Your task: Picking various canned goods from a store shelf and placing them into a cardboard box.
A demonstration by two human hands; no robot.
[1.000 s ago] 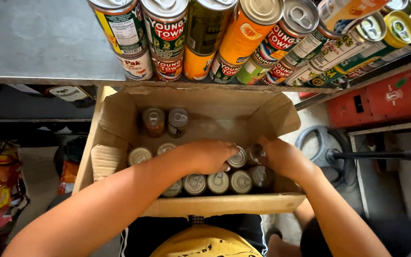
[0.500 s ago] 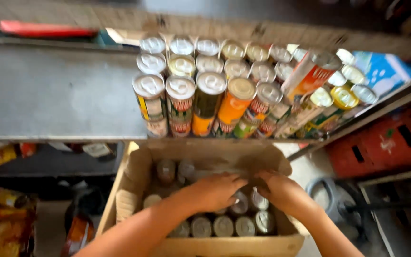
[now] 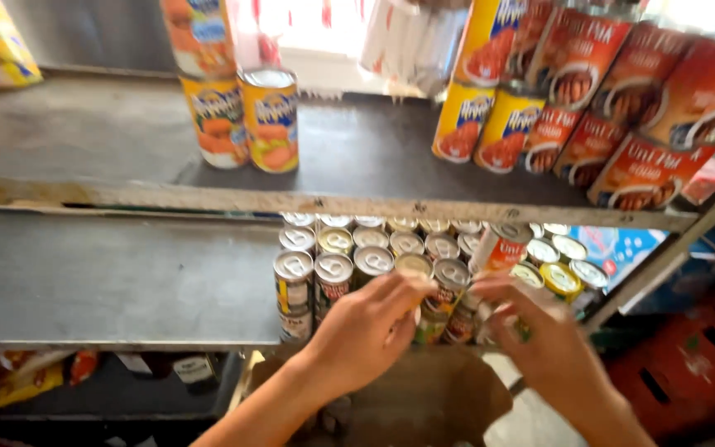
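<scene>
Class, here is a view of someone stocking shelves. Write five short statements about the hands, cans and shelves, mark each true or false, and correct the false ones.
1. Both hands are at the front row of cans on the lower shelf. True: the left hand and right hand are at the cans there.
2. The upper shelf holds no cans. False: orange and yellow cans stand on it, and more at the right.
3. The cans on the lower shelf lie on their sides. False: they stand upright, silver tops showing.
4. A cardboard box sits below the hands. True.
5. The left part of the lower shelf is packed with cans. False: the cans stand towards the right.
</scene>
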